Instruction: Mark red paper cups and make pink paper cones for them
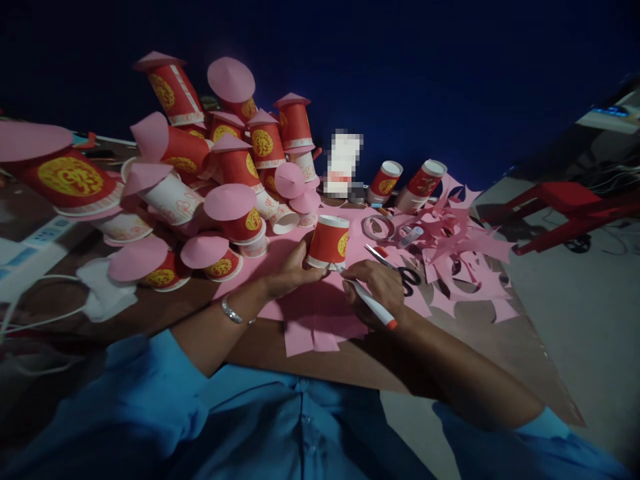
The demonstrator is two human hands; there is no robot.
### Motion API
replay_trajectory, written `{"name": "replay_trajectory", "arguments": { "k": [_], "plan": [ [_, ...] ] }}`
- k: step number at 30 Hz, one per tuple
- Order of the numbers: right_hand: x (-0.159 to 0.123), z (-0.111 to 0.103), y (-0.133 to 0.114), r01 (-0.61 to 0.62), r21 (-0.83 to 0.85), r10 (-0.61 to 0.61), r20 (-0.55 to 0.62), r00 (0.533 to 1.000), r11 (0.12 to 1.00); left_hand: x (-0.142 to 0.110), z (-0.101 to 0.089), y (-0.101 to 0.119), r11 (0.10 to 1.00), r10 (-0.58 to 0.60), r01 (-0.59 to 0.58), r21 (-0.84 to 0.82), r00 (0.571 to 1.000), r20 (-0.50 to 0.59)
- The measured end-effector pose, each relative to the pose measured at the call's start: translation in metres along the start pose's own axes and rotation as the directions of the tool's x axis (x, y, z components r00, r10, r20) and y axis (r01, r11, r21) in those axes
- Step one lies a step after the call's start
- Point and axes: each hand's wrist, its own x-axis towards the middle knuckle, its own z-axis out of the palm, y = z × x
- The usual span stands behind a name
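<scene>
My left hand is closed on the left side of a red paper cup with a yellow emblem. The cup is upside down or upright, I cannot tell which; its white band faces me at the bottom. In my right hand is a white marker with an orange-red end, its tip close to the cup's lower edge. Beneath both hands lie pink paper sheets. Black-handled scissors rest just right of my right hand.
Several red cups with pink paper cones crowd the left. Two more cups stand behind. Pink cut-out scraps and a tape roll lie to the right. A red stool stands beyond the table's right edge.
</scene>
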Motion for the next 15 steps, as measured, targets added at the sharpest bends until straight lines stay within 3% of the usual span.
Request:
{"name": "replay_trajectory", "arguments": {
  "k": [15],
  "plan": [
    [0.0012, -0.0016, -0.0003, -0.009, -0.045, 0.011, 0.042, 0.999, 0.999, 0.0006, 0.0031, 0.0030, 0.999, -0.017, 0.017, 0.044, 1.000, -0.005]
  ]
}}
